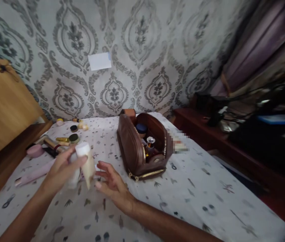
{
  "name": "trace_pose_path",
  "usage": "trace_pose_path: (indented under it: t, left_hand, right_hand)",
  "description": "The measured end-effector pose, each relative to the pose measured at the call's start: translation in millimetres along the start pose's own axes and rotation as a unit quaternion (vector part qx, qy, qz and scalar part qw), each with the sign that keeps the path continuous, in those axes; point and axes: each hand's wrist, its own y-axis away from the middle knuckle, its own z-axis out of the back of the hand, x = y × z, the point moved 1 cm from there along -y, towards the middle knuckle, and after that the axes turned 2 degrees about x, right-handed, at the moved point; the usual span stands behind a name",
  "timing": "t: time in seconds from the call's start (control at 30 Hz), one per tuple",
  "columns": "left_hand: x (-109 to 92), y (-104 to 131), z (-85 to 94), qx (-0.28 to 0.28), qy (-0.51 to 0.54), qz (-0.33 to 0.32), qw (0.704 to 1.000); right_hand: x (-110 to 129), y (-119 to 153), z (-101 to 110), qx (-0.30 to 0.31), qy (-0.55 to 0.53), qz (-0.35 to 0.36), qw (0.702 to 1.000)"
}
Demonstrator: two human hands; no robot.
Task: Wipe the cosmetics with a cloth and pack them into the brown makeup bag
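Note:
My left hand (65, 168) grips a cream-coloured squeeze tube (89, 166) by its upper part, white cap up and flat end pointing down. Just right of the tube, my right hand (114, 185) has its fingers apart and holds nothing. A blurred whitish item (74, 179) shows below my left hand; I cannot make out its kind. Beyond my right hand stands a brown cosmetic bag (132, 151), unzipped. Inside it are a bottle with a silvery cap (150, 143) and a dark blue-lidded jar (141, 129).
Left on the patterned cloth (122, 218) lie a pink tube (35, 173), a pink round container (35, 151), a dark-lidded jar (74, 138) and several small cosmetics. A wooden panel (6, 107) borders the left, a wallpapered wall (142, 67) the back, and a dark red ledge (197, 129) the right.

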Motion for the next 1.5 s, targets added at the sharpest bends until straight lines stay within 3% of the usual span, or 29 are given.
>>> trace_pose_path:
  t: [0.07,0.17,0.3,0.37,0.5,0.57,0.73,0.83,0.93,1.0,1.27,1.5]
  left_hand:
    - [0.8,20.2,-18.2,0.056,0.012,-0.005,0.998]
    - [9.2,34.7,-36.6,0.077,-0.013,-0.063,0.995]
    - [13.7,32.7,-36.3,0.026,0.045,-0.115,0.992]
    - [8.4,31.2,-33.8,0.015,0.079,-0.128,0.989]
    - [-3.5,33.6,-44.7,0.136,0.044,-0.118,0.983]
    - [-3.7,35.5,-51.7,0.154,0.025,-0.104,0.982]
    - [3.7,36.0,-51.8,0.119,0.031,-0.115,0.986]
    - [7.2,32.7,-45.7,0.058,0.073,-0.112,0.989]
    - [14.0,29.3,-44.0,-0.014,0.107,-0.095,0.99]
    - [20.6,28.4,-45.6,-0.035,0.094,-0.103,0.99]
    - [38.4,33.0,-47.6,-0.03,-0.09,-0.234,0.968]
    - [44.7,33.4,-48.5,-0.01,-0.117,-0.194,0.974]
  right_hand:
    - [4.7,0.4,-1.4,0.017,-0.123,-0.046,0.991]
    - [6.5,6.6,2.2,0.032,-0.16,-0.091,0.982]
    - [10.8,13.6,13.0,-0.012,-0.107,-0.083,0.991]
    - [12.7,12.0,17.2,-0.005,-0.038,-0.079,0.996]
    - [11.1,8.0,19.1,0.035,0.093,-0.036,0.994]
    - [8.2,8.6,18.6,0.038,0.119,-0.035,0.992]
    - [4.8,10.0,18.0,0.028,0.139,-0.052,0.989]
    - [5.2,12.2,17.3,0.009,0.044,-0.116,0.992]
    - [5.1,16.8,15.7,-0.023,-0.072,-0.217,0.973]
    - [5.0,18.8,14.6,-0.04,-0.097,-0.242,0.965]
    - [4.6,15.5,11.3,-0.012,0.035,-0.158,0.987]
    - [-0.5,17.4,12.0,0.014,0.089,-0.157,0.983]
